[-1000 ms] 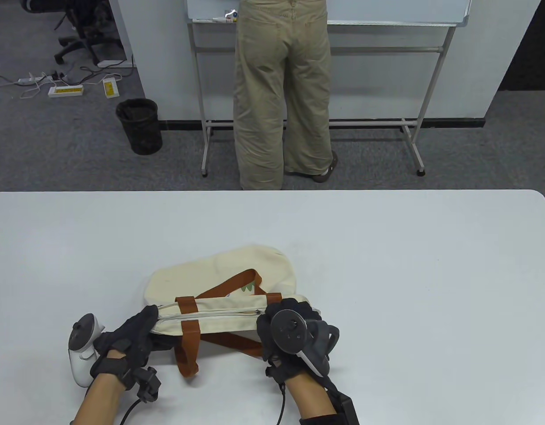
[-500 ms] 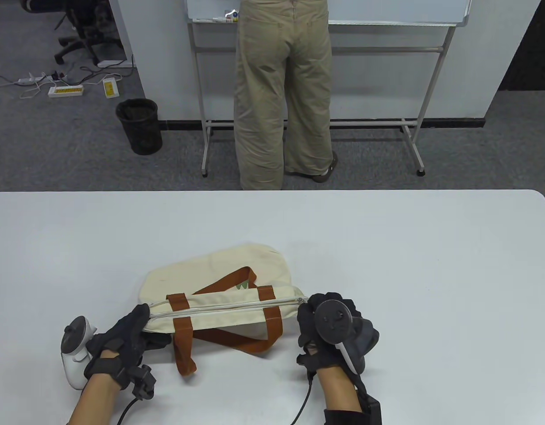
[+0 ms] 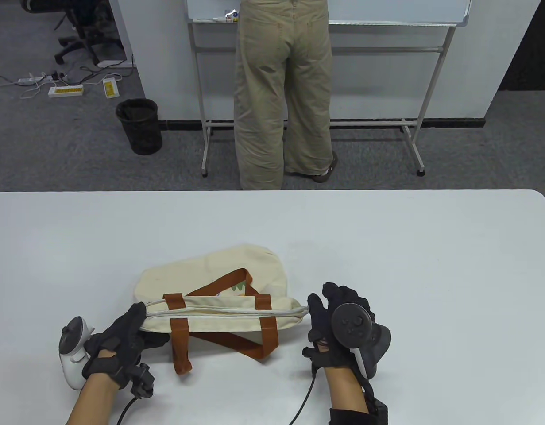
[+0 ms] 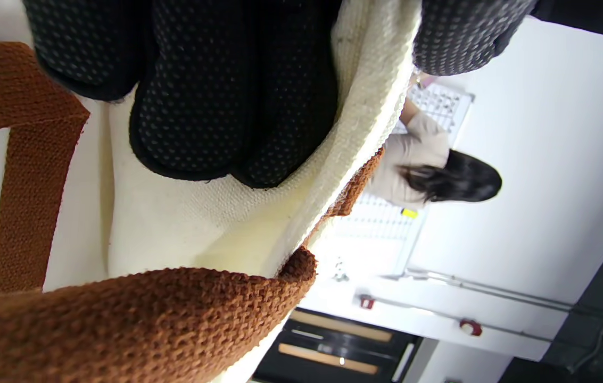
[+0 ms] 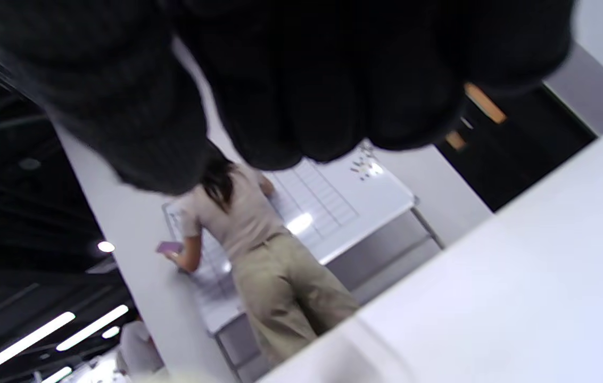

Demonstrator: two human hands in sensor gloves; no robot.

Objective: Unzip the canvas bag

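Showing no readable writing, canvas bag [image 3: 219,283] lies unlabelled.

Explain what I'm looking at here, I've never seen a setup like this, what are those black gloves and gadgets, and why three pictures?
These are a person's two hands in black sensor gloves. The gadget strapped to the back of each hand is a motion tracker, not something being held.

The wide picture comes from a camera looking down at the white table. The other two come from small cameras on the wrists, tilted, so the room looks sideways.

On the table lies a cream canvas bag with brown straps. The left hand grips the bag's left end; the left wrist view shows its fingers pressed on the canvas. The right hand is at the zipper's right end, seemingly pinching the pull, though the pull itself is hidden.

Behind the table someone stands at a whiteboard.
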